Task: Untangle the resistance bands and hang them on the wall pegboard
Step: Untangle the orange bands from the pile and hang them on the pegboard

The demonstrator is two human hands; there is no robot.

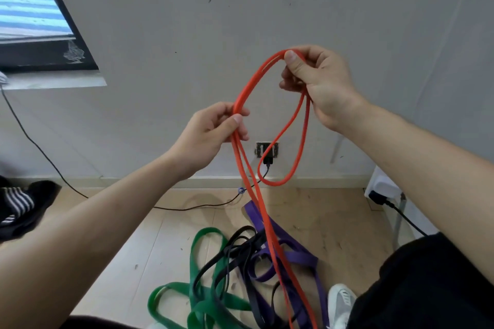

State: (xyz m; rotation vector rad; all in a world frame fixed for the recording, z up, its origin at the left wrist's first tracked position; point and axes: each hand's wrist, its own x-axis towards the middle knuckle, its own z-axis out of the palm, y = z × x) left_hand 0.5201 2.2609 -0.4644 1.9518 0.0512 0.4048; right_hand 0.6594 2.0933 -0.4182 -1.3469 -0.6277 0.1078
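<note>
A thin orange band is lifted up in front of the grey wall. My right hand pinches its top bend between thumb and fingers, and a loop hangs below that hand. My left hand grips two strands of the same band lower down. From there the orange strands run down into a tangled pile on the floor. The pile holds a wide green band, a black band and a purple band, laid over one another. No pegboard is in view.
A wall socket with a black plug and cable sits low on the wall behind the band. A white power strip lies at the right. Dark clothing lies at the left. My white shoe is beside the pile.
</note>
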